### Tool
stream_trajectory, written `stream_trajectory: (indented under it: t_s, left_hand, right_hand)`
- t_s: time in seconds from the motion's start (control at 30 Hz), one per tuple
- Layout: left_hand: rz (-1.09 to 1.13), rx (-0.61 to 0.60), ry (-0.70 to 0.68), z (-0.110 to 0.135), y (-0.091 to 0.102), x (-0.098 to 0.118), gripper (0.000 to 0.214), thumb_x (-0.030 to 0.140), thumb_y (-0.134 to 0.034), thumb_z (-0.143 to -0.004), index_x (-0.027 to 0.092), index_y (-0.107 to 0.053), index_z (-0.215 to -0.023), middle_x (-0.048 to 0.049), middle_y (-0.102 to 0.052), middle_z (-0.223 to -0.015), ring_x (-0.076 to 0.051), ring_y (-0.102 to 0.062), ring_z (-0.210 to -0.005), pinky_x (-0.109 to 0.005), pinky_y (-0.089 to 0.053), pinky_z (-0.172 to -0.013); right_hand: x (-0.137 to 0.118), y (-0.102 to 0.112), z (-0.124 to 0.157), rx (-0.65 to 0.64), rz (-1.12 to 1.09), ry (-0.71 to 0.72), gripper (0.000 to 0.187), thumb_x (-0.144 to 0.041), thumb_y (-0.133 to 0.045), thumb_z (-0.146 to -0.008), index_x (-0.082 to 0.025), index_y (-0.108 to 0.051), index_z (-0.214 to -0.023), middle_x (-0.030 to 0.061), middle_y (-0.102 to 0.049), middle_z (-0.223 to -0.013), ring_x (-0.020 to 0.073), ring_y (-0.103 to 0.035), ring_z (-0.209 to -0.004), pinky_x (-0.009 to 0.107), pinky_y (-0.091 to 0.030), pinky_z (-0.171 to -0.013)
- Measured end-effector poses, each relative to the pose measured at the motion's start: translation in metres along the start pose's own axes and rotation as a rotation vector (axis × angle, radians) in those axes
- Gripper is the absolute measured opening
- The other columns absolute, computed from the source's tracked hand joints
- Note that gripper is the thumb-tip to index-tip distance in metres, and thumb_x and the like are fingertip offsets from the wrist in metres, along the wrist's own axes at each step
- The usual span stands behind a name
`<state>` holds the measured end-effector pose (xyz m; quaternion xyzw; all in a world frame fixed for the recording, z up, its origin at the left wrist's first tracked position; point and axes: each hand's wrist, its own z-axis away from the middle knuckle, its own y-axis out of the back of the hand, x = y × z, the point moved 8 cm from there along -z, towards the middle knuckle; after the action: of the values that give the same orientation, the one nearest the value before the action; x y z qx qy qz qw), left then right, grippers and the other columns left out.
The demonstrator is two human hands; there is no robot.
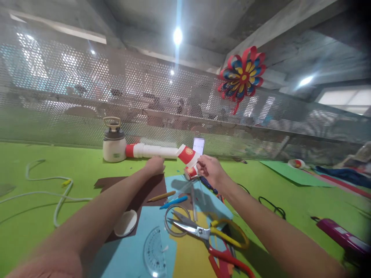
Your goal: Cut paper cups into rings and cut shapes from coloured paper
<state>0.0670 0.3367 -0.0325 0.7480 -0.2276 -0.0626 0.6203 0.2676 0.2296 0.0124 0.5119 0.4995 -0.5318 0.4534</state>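
My right hand [211, 169] is closed, its fingers pinched at the rim of a red-and-white paper cup [187, 155] that tilts up to the left. Just below this cup is a second red-and-white paper cup [191, 172], close to the same fingers; whether they touch it I cannot tell. My left hand [155, 166] rests low over the far edge of the brown paper [145, 192], fingers curled and mostly hidden. Behind it a long white tube of stacked paper cups [158, 151] lies against a white pump sprayer [114, 144].
Nearer me lie large scissors [199, 231], a roll of tape [167, 222], a clear protractor [155, 251], a blue pen [174, 202], a brown pen [161, 196] and a white disc [125, 223]. A phone [198, 145] stands behind the cups. A purple tool [343, 235] lies right.
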Motion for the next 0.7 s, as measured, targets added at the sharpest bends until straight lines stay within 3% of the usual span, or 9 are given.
stream_trajectory:
  t_s: [0.13, 0.33, 0.4, 0.5, 0.57, 0.6, 0.63, 0.7]
  left_hand:
    - [0.156, -0.023, -0.013, 0.026, 0.009, 0.003, 0.035, 0.033, -0.058, -0.091, 0.017, -0.056, -0.122, -0.0103, -0.059, -0.123, -0.023, -0.061, -0.103, -0.045, -0.053, -0.085]
    - [0.579, -0.01, 0.038, 0.093, 0.046, -0.005, 0.035, 0.033, -0.058, -0.091, 0.016, -0.056, -0.122, -0.0098, -0.059, -0.122, -0.024, -0.062, -0.102, -0.044, -0.053, -0.084]
    - [0.747, -0.006, 0.002, 0.121, 0.059, 0.006, 0.035, 0.032, -0.054, -0.093, 0.019, -0.054, -0.126, -0.0111, -0.059, -0.125, -0.023, -0.062, -0.103, -0.044, -0.053, -0.086]
    - [0.95, -0.033, -0.066, 0.163, 0.075, 0.035, 0.044, 0.017, -0.04, -0.094, 0.022, -0.043, -0.138, -0.013, -0.064, -0.122, -0.022, -0.065, -0.105, -0.038, -0.053, -0.087]
    - [1.076, -0.056, -0.125, 0.185, 0.082, 0.059, 0.046, 0.023, -0.045, -0.092, 0.023, -0.043, -0.139, -0.0125, -0.066, -0.12, -0.023, -0.066, -0.102, -0.038, -0.053, -0.086]
    - [1.282, -0.083, -0.157, 0.193, 0.085, 0.071, 0.047, 0.029, -0.049, -0.09, 0.022, -0.044, -0.137, -0.0135, -0.066, -0.119, -0.025, -0.066, -0.101, -0.041, -0.052, -0.086]
    - [1.448, -0.052, -0.158, 0.199, 0.088, 0.078, 0.048, 0.037, -0.053, -0.088, 0.022, -0.047, -0.133, -0.0133, -0.066, -0.117, -0.026, -0.067, -0.098, -0.042, -0.051, -0.085]
    - [1.578, 0.045, -0.106, 0.205, 0.092, 0.085, 0.045, 0.045, -0.061, -0.082, 0.017, -0.058, -0.118, -0.0135, -0.069, -0.104, -0.026, -0.067, -0.089, -0.041, -0.051, -0.082]
  right_hand:
    - [0.004, -0.009, 0.024, -0.04, 0.026, -0.013, 0.028, -0.032, -0.059, -0.093, -0.016, -0.059, -0.116, 0.0065, -0.064, -0.111, 0.0183, -0.065, -0.088, 0.037, -0.056, -0.073]
    - [0.016, -0.034, 0.057, -0.146, 0.0, -0.04, 0.025, -0.031, -0.059, -0.094, -0.015, -0.06, -0.113, 0.0052, -0.065, -0.105, 0.0161, -0.065, -0.082, 0.033, -0.057, -0.068]
    - [0.018, -0.044, 0.07, -0.197, -0.022, -0.04, 0.025, -0.032, -0.059, -0.094, -0.016, -0.06, -0.113, 0.0052, -0.065, -0.105, 0.0162, -0.065, -0.081, 0.033, -0.056, -0.068]
    - [0.016, -0.06, 0.091, -0.279, -0.057, -0.024, 0.026, -0.033, -0.058, -0.094, -0.015, -0.06, -0.113, 0.0049, -0.065, -0.103, 0.0157, -0.065, -0.08, 0.033, -0.056, -0.067]
    - [0.013, -0.073, 0.106, -0.334, -0.073, -0.004, 0.024, -0.034, -0.057, -0.094, -0.015, -0.061, -0.109, 0.0035, -0.065, -0.098, 0.0139, -0.064, -0.074, 0.03, -0.055, -0.064]
    - [0.011, -0.079, 0.113, -0.359, -0.076, 0.009, 0.024, -0.034, -0.057, -0.095, -0.015, -0.061, -0.107, 0.0026, -0.065, -0.094, 0.0128, -0.063, -0.071, 0.029, -0.055, -0.061]
    - [0.01, -0.085, 0.12, -0.383, -0.075, 0.022, 0.023, -0.035, -0.057, -0.095, -0.015, -0.061, -0.105, 0.0016, -0.065, -0.091, 0.0118, -0.062, -0.067, 0.027, -0.054, -0.059]
    - [0.007, -0.095, 0.134, -0.421, -0.058, 0.052, 0.022, -0.035, -0.056, -0.095, -0.014, -0.061, -0.101, -0.0002, -0.064, -0.084, 0.01, -0.06, -0.061, 0.025, -0.052, -0.055]
